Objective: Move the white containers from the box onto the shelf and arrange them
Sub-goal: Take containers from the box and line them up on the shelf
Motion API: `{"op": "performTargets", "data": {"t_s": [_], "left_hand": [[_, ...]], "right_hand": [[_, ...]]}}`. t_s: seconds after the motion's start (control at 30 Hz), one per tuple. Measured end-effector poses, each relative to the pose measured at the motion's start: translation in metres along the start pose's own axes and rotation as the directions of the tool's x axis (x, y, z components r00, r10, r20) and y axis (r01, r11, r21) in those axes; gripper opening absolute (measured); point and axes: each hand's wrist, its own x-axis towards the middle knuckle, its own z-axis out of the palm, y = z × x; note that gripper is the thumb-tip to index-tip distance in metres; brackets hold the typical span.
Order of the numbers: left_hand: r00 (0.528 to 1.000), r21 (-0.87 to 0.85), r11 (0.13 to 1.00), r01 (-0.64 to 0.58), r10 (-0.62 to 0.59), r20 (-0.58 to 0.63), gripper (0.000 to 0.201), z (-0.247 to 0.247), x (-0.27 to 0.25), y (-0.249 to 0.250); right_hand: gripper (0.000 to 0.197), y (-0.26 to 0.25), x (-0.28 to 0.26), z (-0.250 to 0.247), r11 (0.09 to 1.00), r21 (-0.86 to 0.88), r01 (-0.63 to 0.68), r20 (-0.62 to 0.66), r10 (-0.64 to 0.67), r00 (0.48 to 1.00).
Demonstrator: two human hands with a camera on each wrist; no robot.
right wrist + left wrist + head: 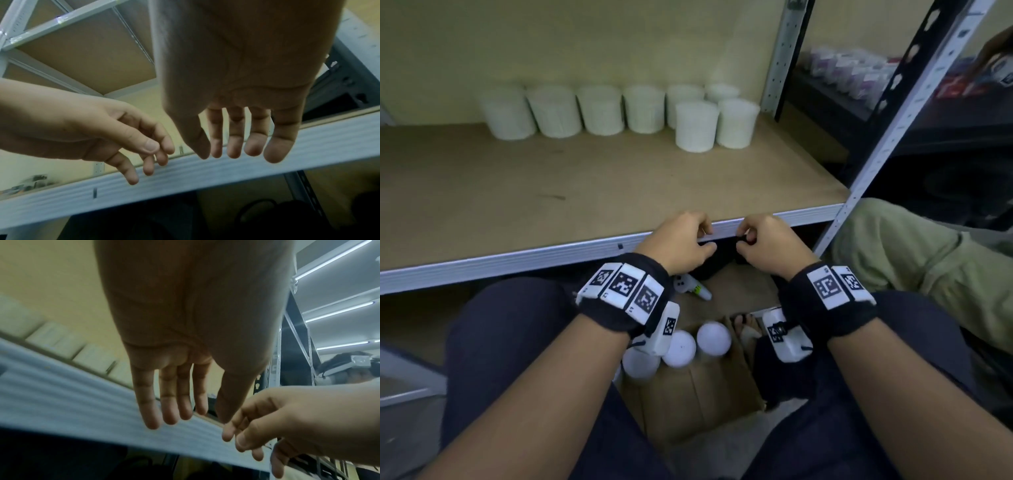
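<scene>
White containers (599, 109) stand on the tan shelf (551, 192) with its pale grey edge; the box (698, 394) is brown.

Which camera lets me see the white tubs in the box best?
The head view. It looks down on the round white tops of the tubs in the cardboard box between the person's knees. The two wrist views point at the shelf edge and the fingers, so neither shows the box or its tubs.

Dim, greenish light throughout — ceiling tube lights (337, 313) glare in the left wrist view, the shelf's metal edge (61, 399) smears with blur, and wide-angle edges bend.
</scene>
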Motion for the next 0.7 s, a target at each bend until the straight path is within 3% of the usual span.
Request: {"op": "performTargets", "data": {"t_s": [0.17, 0.33, 0.5, 0.7], "left_hand": [[0.978, 0.005, 0.995, 0.1, -0.099, 0.182, 0.027, 0.045, -0.009, -0.028], [0.907, 0.103, 0.971, 0.214, -0.237, 0.347, 0.037, 0.09, -0.01, -0.061], [0.833, 0.214, 0.938, 0.274, -0.342, 0.434, 0.039, 0.142, -0.011, -0.091], [0.757, 0.275, 0.901, 0.334, -0.431, 0.492, 0.061, 0.202, -0.014, -0.126]], "right_hand": [[0.021, 0.017, -0.005, 0.04, 0.999, -0.002, -0.049, 0.143, 0.049, 0.989], [0.027, 0.039, -0.001, 0.087, 0.992, -0.041, -0.115, 0.303, 0.122, 0.945], [0.037, 0.062, 0.005, 0.144, 0.976, -0.147, -0.162, 0.435, 0.211, 0.875], [0.051, 0.099, 0.007, 0.209, 0.935, -0.352, -0.048, 0.521, 0.238, 0.82]]}}
